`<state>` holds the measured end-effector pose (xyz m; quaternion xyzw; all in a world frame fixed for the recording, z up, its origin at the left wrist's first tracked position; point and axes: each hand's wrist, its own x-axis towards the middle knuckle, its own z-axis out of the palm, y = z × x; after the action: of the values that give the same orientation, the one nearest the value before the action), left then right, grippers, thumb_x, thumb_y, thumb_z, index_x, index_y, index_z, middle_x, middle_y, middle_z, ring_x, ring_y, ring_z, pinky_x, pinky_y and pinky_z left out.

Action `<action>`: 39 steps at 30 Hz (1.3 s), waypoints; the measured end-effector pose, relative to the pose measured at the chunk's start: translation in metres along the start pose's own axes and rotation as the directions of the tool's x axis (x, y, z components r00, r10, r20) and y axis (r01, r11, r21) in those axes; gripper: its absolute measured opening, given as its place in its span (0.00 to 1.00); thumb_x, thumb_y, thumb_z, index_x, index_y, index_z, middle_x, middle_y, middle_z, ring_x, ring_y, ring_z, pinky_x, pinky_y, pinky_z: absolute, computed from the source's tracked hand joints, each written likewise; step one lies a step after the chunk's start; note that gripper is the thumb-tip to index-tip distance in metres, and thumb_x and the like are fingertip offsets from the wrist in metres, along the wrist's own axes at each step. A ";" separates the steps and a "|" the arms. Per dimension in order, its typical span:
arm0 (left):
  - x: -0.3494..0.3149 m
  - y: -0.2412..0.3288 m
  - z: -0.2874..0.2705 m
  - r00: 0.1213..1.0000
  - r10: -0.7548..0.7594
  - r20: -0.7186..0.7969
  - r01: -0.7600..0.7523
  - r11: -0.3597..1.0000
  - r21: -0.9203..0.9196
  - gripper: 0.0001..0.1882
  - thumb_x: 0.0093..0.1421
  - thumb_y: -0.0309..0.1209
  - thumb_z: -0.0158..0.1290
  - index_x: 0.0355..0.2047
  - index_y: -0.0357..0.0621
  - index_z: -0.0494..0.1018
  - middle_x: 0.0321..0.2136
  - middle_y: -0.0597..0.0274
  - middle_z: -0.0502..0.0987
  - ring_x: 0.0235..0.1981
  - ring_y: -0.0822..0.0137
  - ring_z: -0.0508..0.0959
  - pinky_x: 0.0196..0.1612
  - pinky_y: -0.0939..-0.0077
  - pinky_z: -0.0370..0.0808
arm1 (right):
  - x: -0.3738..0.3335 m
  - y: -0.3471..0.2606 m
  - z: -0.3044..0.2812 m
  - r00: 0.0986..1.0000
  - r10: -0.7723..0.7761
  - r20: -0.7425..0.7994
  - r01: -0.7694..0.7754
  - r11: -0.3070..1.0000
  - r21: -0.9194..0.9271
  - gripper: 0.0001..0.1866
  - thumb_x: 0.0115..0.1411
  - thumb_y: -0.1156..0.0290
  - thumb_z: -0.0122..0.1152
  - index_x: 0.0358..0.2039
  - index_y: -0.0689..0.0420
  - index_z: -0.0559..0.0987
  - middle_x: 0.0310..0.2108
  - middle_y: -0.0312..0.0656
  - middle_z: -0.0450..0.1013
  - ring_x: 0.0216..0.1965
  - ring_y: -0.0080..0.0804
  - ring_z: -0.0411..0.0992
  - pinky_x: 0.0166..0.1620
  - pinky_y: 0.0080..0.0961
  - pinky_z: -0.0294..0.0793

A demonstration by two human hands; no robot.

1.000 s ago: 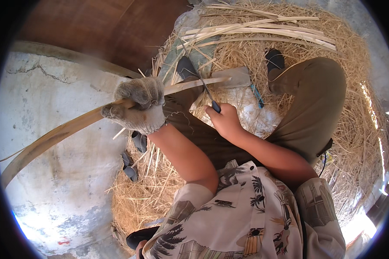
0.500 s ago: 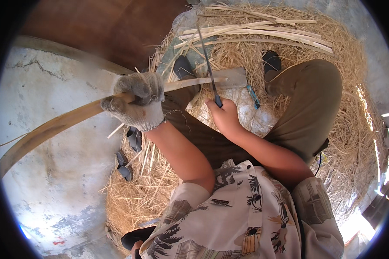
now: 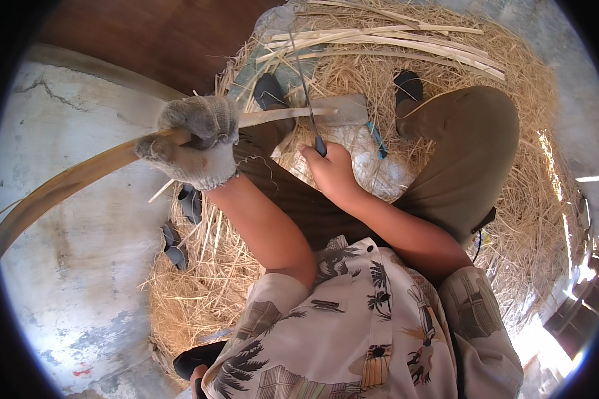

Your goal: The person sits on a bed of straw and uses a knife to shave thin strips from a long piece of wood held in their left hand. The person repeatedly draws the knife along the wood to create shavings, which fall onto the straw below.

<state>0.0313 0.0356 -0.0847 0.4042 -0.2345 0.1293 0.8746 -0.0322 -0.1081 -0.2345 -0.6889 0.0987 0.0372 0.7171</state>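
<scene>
My left hand (image 3: 192,143), in a dirty knitted work glove, is closed around a long bamboo strip (image 3: 73,176). The strip bows down toward the left edge, and its pale narrow end (image 3: 279,116) stretches to the right past the glove. In my bare right hand (image 3: 333,171) is a long thin-bladed knife (image 3: 302,80), gripped by its dark handle and pointing away from me. Its blade crosses the pale part of the strip; whether the edge touches it I cannot tell. Beneath the strip's tip lies a flat greyish block (image 3: 353,110).
Several split bamboo strips (image 3: 406,43) lie on straw-like shavings (image 3: 526,139) at the far side. A blue tool-like object (image 3: 377,139) rests by the block. Dark sandals (image 3: 174,246) sit near the pale wall (image 3: 80,266) on the left. My legs are spread around the work.
The whole view has shifted slightly, so everything sits a little farther left and higher or lower. Both hands keep their hold; the knife still crosses the strip at about the same place.
</scene>
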 end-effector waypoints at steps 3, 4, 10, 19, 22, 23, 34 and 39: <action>0.007 -0.004 -0.008 0.947 -0.004 0.322 -0.014 0.998 0.054 0.40 0.50 0.76 0.50 0.13 0.48 0.65 0.08 0.69 0.59 0.07 0.72 0.54 0.13 0.74 0.52 | 0.000 -0.002 -0.003 0.991 -0.133 -0.017 0.134 0.987 0.093 0.24 0.62 0.61 0.59 0.15 0.63 0.69 0.11 0.40 0.65 0.13 0.32 0.64 0.21 0.35 0.62; 0.007 -0.006 -0.010 0.942 0.003 0.336 -0.021 0.998 0.052 0.40 0.50 0.77 0.50 0.13 0.49 0.64 0.09 0.69 0.59 0.08 0.72 0.55 0.13 0.74 0.52 | 0.003 -0.001 -0.005 0.997 0.009 0.081 -0.017 0.995 0.095 0.23 0.61 0.61 0.59 0.15 0.63 0.69 0.10 0.40 0.65 0.12 0.32 0.63 0.19 0.34 0.62; 0.006 -0.004 -0.015 0.920 0.024 0.391 -0.052 0.997 0.062 0.40 0.51 0.77 0.48 0.15 0.51 0.63 0.10 0.70 0.60 0.09 0.73 0.57 0.13 0.75 0.53 | 0.003 -0.014 -0.016 0.872 0.347 0.346 -0.426 0.885 0.185 0.19 0.60 0.64 0.59 0.16 0.60 0.69 0.09 0.36 0.62 0.07 0.29 0.60 0.12 0.29 0.60; 0.011 -0.006 -0.009 0.886 -0.013 0.463 0.005 1.000 0.018 0.41 0.49 0.78 0.48 0.14 0.50 0.62 0.10 0.71 0.61 0.09 0.74 0.57 0.14 0.75 0.54 | 0.010 0.004 -0.008 0.992 0.046 0.118 -0.064 0.986 0.157 0.22 0.61 0.65 0.58 0.13 0.59 0.68 0.09 0.38 0.63 0.09 0.28 0.61 0.16 0.31 0.60; 0.012 -0.004 -0.011 0.882 -0.008 0.471 0.007 1.000 0.004 0.41 0.49 0.79 0.47 0.14 0.50 0.62 0.10 0.72 0.60 0.09 0.74 0.57 0.14 0.76 0.55 | 0.014 0.003 -0.013 0.908 0.330 0.258 -0.326 0.944 -0.060 0.20 0.60 0.63 0.58 0.16 0.63 0.72 0.11 0.42 0.67 0.15 0.34 0.70 0.24 0.37 0.67; 0.011 -0.002 -0.013 0.891 -0.002 0.454 -0.009 1.000 0.022 0.41 0.49 0.79 0.46 0.14 0.50 0.62 0.10 0.72 0.60 0.09 0.73 0.57 0.14 0.75 0.55 | 0.014 0.002 -0.013 0.927 0.290 0.238 -0.279 0.957 -0.079 0.19 0.60 0.63 0.58 0.17 0.64 0.74 0.12 0.42 0.67 0.16 0.34 0.70 0.24 0.37 0.67; 0.007 -0.006 -0.010 0.936 0.000 0.351 -0.013 0.999 0.033 0.41 0.48 0.79 0.48 0.14 0.50 0.62 0.08 0.72 0.57 0.09 0.74 0.55 0.14 0.76 0.52 | 0.016 0.007 -0.011 0.871 0.396 0.290 -0.453 0.876 0.166 0.19 0.59 0.66 0.59 0.16 0.56 0.65 0.10 0.34 0.58 0.07 0.26 0.54 0.13 0.30 0.54; 0.005 0.000 -0.013 0.966 0.017 0.256 -0.036 0.997 0.070 0.42 0.47 0.80 0.48 0.14 0.50 0.62 0.08 0.73 0.57 0.09 0.74 0.54 0.14 0.76 0.52 | 0.007 -0.009 -0.011 0.977 0.163 0.140 -0.180 0.977 0.117 0.19 0.60 0.66 0.60 0.15 0.57 0.65 0.10 0.35 0.60 0.07 0.27 0.56 0.13 0.32 0.54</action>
<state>0.0399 0.0452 -0.0893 0.4462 -0.3457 0.0966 0.8198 -0.0244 -0.1199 -0.2275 -0.6263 0.1133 0.1375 0.7590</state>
